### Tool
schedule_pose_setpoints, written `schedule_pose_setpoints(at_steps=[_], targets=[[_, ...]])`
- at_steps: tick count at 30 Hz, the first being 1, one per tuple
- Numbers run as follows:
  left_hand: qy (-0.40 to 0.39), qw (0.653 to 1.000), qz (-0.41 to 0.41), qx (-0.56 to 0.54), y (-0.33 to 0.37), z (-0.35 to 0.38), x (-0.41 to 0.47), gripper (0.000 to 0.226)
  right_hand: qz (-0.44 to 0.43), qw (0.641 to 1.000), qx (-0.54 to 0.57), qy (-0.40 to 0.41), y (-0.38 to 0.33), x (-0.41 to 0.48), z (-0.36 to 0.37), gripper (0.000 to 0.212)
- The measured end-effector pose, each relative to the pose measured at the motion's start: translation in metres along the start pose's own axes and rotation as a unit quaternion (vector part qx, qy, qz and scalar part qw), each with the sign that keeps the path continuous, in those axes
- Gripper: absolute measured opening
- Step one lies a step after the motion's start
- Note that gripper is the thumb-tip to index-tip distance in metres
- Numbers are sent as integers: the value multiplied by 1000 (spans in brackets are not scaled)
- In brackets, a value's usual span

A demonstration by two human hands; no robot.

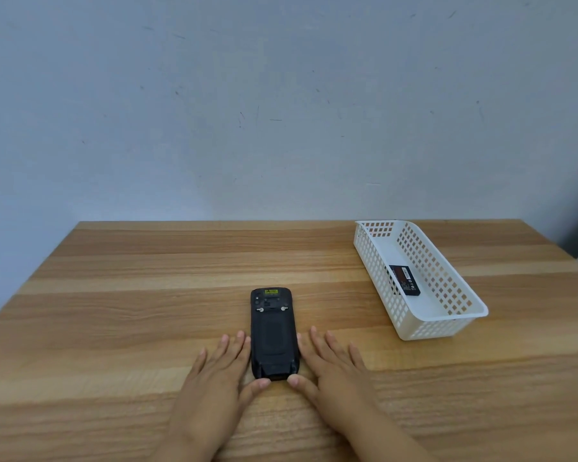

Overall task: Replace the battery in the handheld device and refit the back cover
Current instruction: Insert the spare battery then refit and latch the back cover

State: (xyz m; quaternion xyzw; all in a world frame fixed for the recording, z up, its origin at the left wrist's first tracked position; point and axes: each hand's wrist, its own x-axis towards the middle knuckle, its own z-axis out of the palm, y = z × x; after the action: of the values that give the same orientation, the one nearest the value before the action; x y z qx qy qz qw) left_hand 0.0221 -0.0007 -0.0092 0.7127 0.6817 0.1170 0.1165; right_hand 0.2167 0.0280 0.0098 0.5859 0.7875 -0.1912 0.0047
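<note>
Currently handheld device (273,335) face-down at bench (131,295) centre, back cover (273,338) on, two latch screws near top. Left hand (221,371) and right hand (331,371) flat, released, flanking it, thumbs touching near end, likely steadying before opening. Spare battery (403,281) waits in white basket (447,323), right, apart. Yellow label atop device, battery print: unreadable.

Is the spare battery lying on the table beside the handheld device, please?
No, the battery lies inside the white basket, well apart from the device.
</note>
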Motion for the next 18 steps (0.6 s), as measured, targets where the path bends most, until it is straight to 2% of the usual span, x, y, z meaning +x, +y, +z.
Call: schedule_pose_setpoints(at_steps=[8, 11, 13, 14, 16, 18], targets=[[-15, 1000, -1, 1, 1, -1, 0, 118, 5, 1000, 14, -9, -1, -1, -1, 105], [-53, 999, 0, 4, 0, -6, 3, 124, 4, 999, 15, -33, 0, 1, -4, 78], [-92, 996, 5, -3, -1, -11, 6, 126, 2, 999, 28, -45, 0, 1, -10, 70], [-110, 994, 6, -15, 0, -17, 6, 121, 2, 998, 50, -47, 0, 1, -13, 70], [-133, 990, 8, -41, 2, -28, 6, 89, 9, 991, 123, -47, -2, 0, -22, 71], [-122, 991, 10, -63, 3, -39, 4, 62, 20, 981, 192, -34, -6, -7, -35, 72]])
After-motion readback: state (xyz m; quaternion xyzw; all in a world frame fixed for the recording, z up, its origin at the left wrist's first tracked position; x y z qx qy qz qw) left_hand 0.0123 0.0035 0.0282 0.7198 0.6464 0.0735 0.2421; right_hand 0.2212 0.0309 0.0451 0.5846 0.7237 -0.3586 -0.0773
